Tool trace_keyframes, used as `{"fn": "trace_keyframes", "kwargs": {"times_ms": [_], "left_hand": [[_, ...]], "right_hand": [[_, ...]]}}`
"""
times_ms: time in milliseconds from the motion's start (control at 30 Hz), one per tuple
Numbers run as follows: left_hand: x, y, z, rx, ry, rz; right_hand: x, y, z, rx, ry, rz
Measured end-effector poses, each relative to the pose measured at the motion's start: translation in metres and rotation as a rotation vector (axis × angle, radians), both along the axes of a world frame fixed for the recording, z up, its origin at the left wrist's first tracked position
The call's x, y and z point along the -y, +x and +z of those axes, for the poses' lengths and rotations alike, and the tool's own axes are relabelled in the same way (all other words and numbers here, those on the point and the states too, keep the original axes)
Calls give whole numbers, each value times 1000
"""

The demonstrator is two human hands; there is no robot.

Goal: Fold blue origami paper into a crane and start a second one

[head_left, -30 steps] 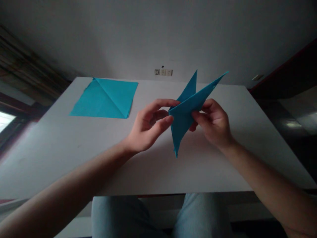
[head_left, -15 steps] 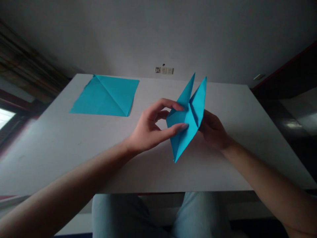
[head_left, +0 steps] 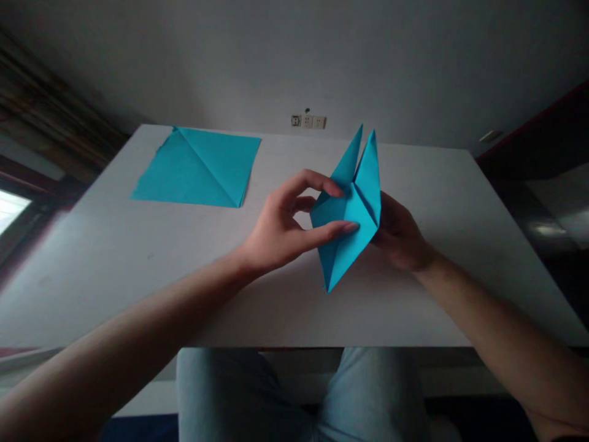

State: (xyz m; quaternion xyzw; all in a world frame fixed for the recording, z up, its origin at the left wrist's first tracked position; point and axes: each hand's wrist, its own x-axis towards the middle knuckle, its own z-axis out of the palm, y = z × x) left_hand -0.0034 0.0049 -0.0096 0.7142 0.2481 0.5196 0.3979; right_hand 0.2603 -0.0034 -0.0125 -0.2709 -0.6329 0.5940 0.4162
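Observation:
A folded blue paper (head_left: 352, 215) is held up above the white table (head_left: 138, 258), with two pointed flaps standing close together at its top and one point hanging down. My left hand (head_left: 280, 230) pinches its left side, thumb on the front and index finger curled over the upper edge. My right hand (head_left: 400, 236) grips the paper from behind on the right, its fingers mostly hidden by the sheet.
A second blue paper sheet (head_left: 197, 169), square with a diagonal crease, lies flat at the table's far left. Wall sockets (head_left: 308, 121) sit on the grey wall behind the table. My knees in light trousers (head_left: 299, 393) show below the near table edge.
The wide right flap has swung inward, so the two upper points now stand close together. My right hand moved behind the paper and my left thumb slid across its front.

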Motion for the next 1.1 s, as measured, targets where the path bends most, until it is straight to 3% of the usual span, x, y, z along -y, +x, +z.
{"fn": "trace_keyframes", "kwargs": {"times_ms": [233,367,667,933,1100], "left_hand": [[2,-1,-1,-34,-69,42],[1,0,-3,-35,-55,3],[0,-3,6,-1,-132,-68],[0,-6,4,11,-196,-110],[-3,-5,1,52,-220,-137]], "right_hand": [[6,9,-2,33,-30,99],[7,6,4,60,-1,131],[9,-6,21,47,61,-9],[6,-6,14,58,44,-125],[4,-1,9,43,102,-84]]}}
